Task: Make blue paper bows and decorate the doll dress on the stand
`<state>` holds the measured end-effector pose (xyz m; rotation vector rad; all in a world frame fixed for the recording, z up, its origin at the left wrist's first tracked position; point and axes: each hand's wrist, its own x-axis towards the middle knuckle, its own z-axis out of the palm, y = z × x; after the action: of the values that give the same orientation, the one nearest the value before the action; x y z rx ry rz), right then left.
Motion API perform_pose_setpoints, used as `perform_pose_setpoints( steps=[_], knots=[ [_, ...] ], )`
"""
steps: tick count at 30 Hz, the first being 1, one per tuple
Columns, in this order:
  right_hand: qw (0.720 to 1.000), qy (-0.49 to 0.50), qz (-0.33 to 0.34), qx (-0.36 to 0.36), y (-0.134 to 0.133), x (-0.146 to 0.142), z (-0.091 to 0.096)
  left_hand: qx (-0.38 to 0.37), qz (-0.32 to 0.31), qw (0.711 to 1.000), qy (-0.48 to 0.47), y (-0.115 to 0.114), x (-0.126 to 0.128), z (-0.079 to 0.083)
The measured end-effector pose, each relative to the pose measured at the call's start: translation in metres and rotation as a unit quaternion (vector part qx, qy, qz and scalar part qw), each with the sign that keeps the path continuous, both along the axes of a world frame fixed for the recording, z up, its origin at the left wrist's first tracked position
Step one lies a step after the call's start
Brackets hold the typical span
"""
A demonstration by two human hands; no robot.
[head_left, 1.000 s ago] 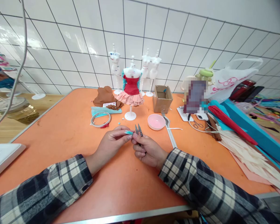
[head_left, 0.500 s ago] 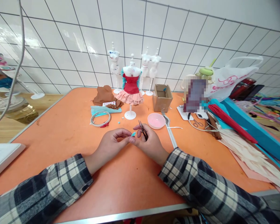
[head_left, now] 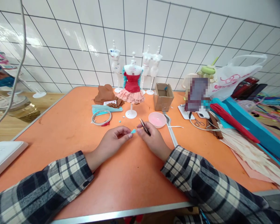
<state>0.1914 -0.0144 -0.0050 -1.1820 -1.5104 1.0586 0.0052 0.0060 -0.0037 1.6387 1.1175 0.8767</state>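
The left hand [head_left: 112, 140] pinches a tiny teal scrap of fabric [head_left: 132, 131] between thumb and forefinger, just above the orange table [head_left: 67, 130]. The scrap is bright turquoise, roughly wedge-shaped and far smaller than a fingertip; its fine detail is too small to tell. It pokes out to the right of the fingers, in the gap between the two hands.

The right hand [head_left: 152, 140] is closed around a pair of small thread snips [head_left: 144, 126], whose dark, narrow blades lie together and point up and to the left, close to the scrap without touching it. Both forearms wear dark plaid sleeves.

Behind the hands stands a doll-size mannequin [head_left: 132, 87] on a white stand, dressed in a red bodice with a ruffled pink skirt. More bare white mannequins [head_left: 151, 67] stand against the tiled wall. A pink bowl [head_left: 157, 119] sits just beyond the right hand, with a small cardboard box [head_left: 163, 97] behind it. To the left lie a coiled tape [head_left: 101, 117], a teal cloth [head_left: 105, 108] and a brown fabric heap [head_left: 106, 95].
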Motion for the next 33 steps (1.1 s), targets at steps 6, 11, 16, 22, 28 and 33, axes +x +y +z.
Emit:
perform_pose_setpoints(
  steps=[6,11,16,22,28,33],
  knots=[
    [0.983,-0.171,0.065,0.032,-0.0019,0.0062,0.002,-0.111,0.035,0.982,-0.148,0.0059,-0.0036,-0.0022],
    [0.97,-0.214,0.113,0.021,-0.0061,0.0025,0.0032,-0.129,0.02,0.975,-0.183,0.0047,-0.0042,-0.0024],
    [0.966,-0.223,0.131,0.018,-0.0082,0.0005,0.0051,-0.115,0.006,0.979,-0.167,0.0043,-0.0047,-0.0047],
    [0.966,-0.229,0.112,0.04,-0.008,-0.0001,0.0031,-0.09,-0.01,0.99,-0.105,0.0025,-0.0032,-0.0014],
    [0.972,-0.206,0.106,0.046,-0.0062,0.0011,0.0,-0.068,-0.021,0.994,-0.081,-0.0001,-0.0013,0.0032],
    [0.974,-0.193,0.113,0.037,-0.0061,0.0012,-0.0009,-0.062,-0.005,0.995,-0.075,-0.0002,-0.0016,0.0026]
  ],
)
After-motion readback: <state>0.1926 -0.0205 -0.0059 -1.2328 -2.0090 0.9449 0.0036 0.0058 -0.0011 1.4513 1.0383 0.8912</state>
